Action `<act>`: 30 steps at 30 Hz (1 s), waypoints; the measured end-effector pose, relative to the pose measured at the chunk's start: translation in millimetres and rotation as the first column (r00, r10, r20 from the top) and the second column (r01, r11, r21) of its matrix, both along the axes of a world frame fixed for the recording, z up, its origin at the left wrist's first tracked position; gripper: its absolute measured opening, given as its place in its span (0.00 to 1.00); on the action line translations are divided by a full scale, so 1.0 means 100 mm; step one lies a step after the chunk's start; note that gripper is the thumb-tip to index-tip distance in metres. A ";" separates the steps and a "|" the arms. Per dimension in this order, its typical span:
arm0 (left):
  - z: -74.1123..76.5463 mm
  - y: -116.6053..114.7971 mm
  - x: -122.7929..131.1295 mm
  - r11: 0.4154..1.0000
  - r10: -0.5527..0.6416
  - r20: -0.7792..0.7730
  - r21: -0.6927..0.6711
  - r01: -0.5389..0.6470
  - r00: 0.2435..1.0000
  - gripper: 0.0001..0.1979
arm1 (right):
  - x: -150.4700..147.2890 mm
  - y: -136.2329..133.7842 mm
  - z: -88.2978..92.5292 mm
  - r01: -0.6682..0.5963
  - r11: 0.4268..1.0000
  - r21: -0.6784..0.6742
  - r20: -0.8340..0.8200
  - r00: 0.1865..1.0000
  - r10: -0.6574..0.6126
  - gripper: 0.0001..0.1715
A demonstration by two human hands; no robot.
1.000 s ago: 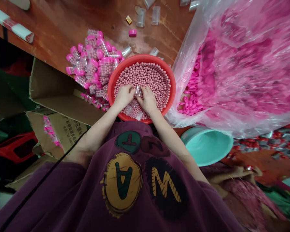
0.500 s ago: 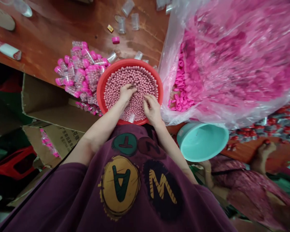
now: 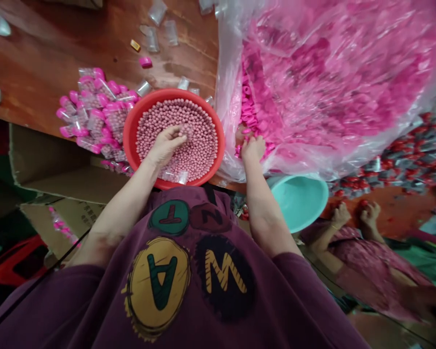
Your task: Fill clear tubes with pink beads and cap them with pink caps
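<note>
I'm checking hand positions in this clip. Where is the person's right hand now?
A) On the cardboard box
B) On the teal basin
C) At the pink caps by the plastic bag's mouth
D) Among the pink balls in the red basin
C: the right hand rests at the pink caps in the clear plastic bag, outside the red basin.

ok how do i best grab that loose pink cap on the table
Pinch it across its narrow body, coming straight down from above. The pink cap seems to lie on its side on the wooden table, with nothing touching it, so fingers can close on both sides. Come from the left: the left hand, over the beads in the red basin, is closer.
</note>
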State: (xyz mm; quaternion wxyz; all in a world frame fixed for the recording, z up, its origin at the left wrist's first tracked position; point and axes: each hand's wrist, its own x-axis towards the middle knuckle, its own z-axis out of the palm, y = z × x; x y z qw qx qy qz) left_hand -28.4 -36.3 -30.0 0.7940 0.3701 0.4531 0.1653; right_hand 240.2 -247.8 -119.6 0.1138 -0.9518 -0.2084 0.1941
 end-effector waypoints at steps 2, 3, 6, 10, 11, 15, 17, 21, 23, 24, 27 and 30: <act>0.08 -0.02 0.02 0.997 -0.021 0.034 -0.077 0.023 0.999 0.20 | 0.02 0.06 -0.01 -0.009 0.999 -0.046 0.019 1.000 0.010 0.14; 0.12 -0.03 0.03 0.992 -0.035 0.062 -0.118 0.042 0.997 0.19 | 0.03 0.07 0.00 -0.008 0.999 -0.045 0.025 1.000 0.010 0.12; 0.20 -0.07 0.04 0.972 -0.054 0.152 -0.218 0.087 0.987 0.19 | 0.02 0.10 0.08 0.096 0.988 0.122 -0.027 0.995 -0.094 0.13; 0.22 -0.11 0.04 0.946 -0.051 0.202 -0.303 0.112 0.978 0.16 | -0.19 0.22 0.39 0.353 0.781 0.516 -0.396 0.906 -0.148 0.27; 0.22 -0.12 0.04 0.941 -0.049 0.206 -0.319 0.115 0.977 0.15 | -0.27 0.28 0.48 0.363 0.729 0.581 -0.467 0.882 -0.067 0.30; 0.18 -0.16 0.04 0.929 -0.038 0.196 -0.354 0.107 0.980 0.16 | -0.64 0.63 0.72 0.266 0.634 0.726 -0.516 0.820 0.248 0.36; 0.17 -0.18 0.04 0.931 -0.032 0.185 -0.353 0.097 0.982 0.17 | -0.83 0.80 0.72 0.270 0.601 0.753 -0.519 0.805 0.288 0.36; 0.19 -0.18 0.00 0.941 0.042 0.190 -0.336 0.025 0.981 0.16 | -1.13 0.99 0.64 0.343 0.582 0.737 -0.555 0.799 0.231 0.36; 0.19 -0.18 -0.04 0.945 0.077 0.176 -0.327 -0.015 0.981 0.15 | -1.20 0.98 0.67 0.329 0.601 0.728 -0.546 0.808 0.219 0.35; 0.19 -0.17 -0.06 0.946 0.080 0.167 -0.322 -0.022 0.983 0.15 | -1.22 0.96 0.70 0.286 0.617 0.734 -0.517 0.823 0.234 0.34; 0.17 -0.16 -0.11 0.951 0.061 0.173 -0.308 -0.005 0.983 0.16 | -1.22 0.88 0.84 0.036 0.664 0.747 -0.357 0.865 0.354 0.34; 0.14 -0.17 -0.12 0.951 0.070 0.212 -0.308 -0.001 0.975 0.16 | -1.22 0.85 0.88 -0.072 0.667 0.742 -0.312 0.843 0.438 0.35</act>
